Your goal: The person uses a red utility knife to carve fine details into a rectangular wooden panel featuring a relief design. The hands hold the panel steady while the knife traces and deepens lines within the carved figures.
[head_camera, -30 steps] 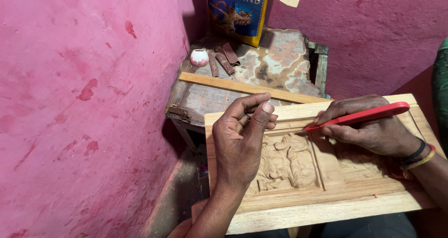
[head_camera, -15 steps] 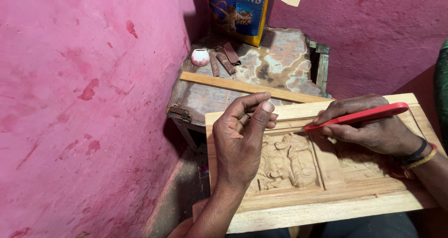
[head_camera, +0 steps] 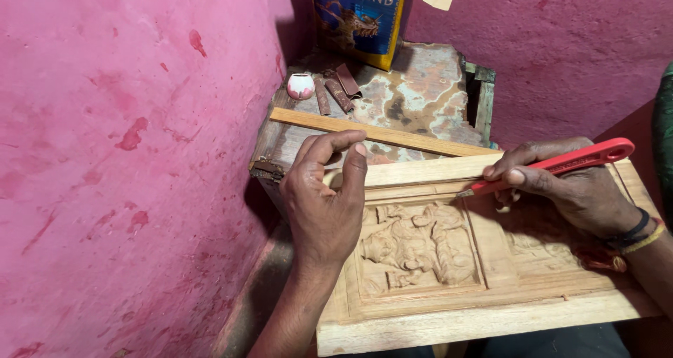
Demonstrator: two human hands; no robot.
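A: Head view, looking down. Your left hand (head_camera: 326,207) rests on the upper left corner of the carved wooden panel (head_camera: 463,260), fingers curled loosely with nothing between them, the thumb tip on the raised frame.

B: And your right hand (head_camera: 561,190)?

A: Closed around a red-handled carving tool (head_camera: 561,165), held pen-fashion. The handle runs up and to the right; the tip points left and slightly down, touching the groove just above the carved relief figure (head_camera: 417,249).

B: How does the panel lie relative to you?

A: Long axis left to right across your lap, far edge overlapping the worn tabletop (head_camera: 420,98). The tool lies nearly parallel to that axis, so the tip sits between your two hands, nearer the right.

B: Beyond the panel?

A: A loose wooden strip (head_camera: 378,132) lies slantwise on the tabletop; behind it, sandpaper scraps (head_camera: 336,88), a small white-and-pink cup (head_camera: 301,86) and an open blue-and-yellow carton (head_camera: 357,18) against the pink wall (head_camera: 126,154).
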